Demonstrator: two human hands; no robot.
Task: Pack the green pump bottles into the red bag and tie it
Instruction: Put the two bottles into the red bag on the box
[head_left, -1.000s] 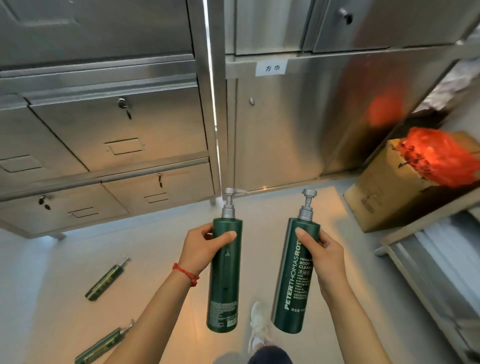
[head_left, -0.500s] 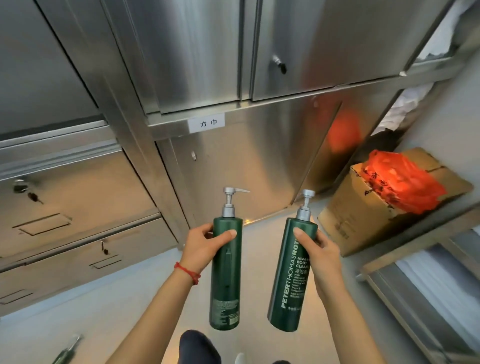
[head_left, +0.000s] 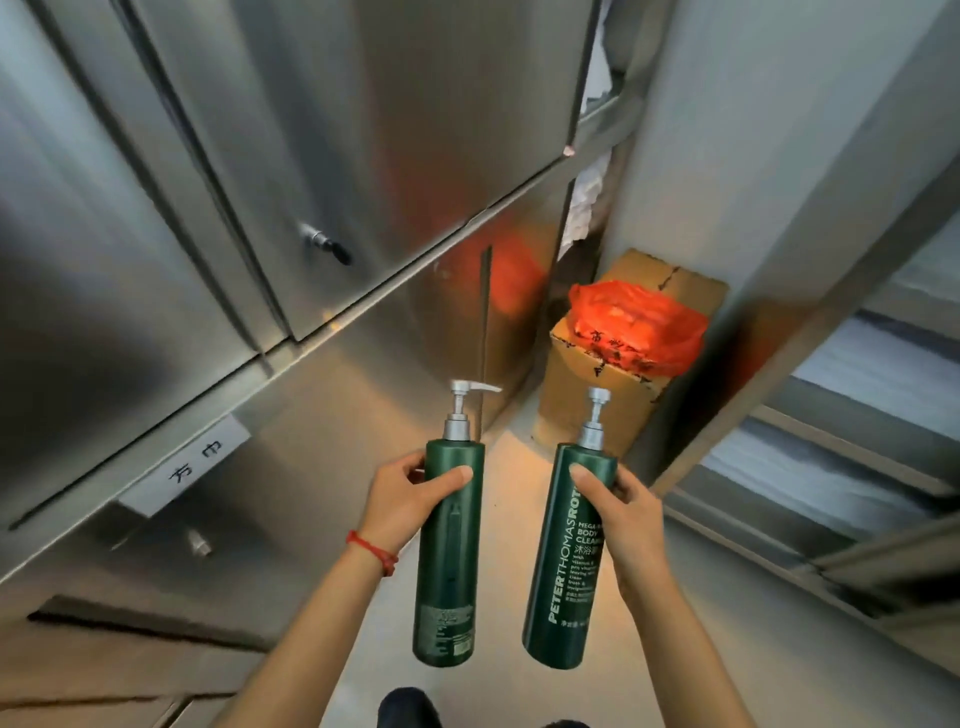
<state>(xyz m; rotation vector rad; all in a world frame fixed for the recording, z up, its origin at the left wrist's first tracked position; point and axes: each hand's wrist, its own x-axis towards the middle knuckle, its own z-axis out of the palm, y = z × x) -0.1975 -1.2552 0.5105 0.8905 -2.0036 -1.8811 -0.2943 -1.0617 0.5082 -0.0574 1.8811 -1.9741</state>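
I carry two tall dark green pump bottles upright in front of me. My left hand (head_left: 402, 499) grips the left bottle (head_left: 449, 571) near its shoulder, thumb across the front. My right hand (head_left: 621, 514) grips the right bottle (head_left: 563, 571), the one with white lettering, also near the top. Both have silver pump heads. The red plastic bag (head_left: 636, 327) lies crumpled on top of a cardboard box (head_left: 576, 405) straight ahead, beyond the bottles, on the floor in a corner.
Stainless steel cabinets (head_left: 311, 208) with locks and a white label (head_left: 195, 465) fill the left side. A metal shelf rack (head_left: 831, 441) runs along the right. A pale wall (head_left: 753, 156) rises behind the box. A narrow strip of light floor (head_left: 509, 519) leads to it.
The view has swung right and toward the corner; the box with the red bag now sits straight ahead and nearer. The bottles lying on the floor have left the view. Both hands keep their grips.
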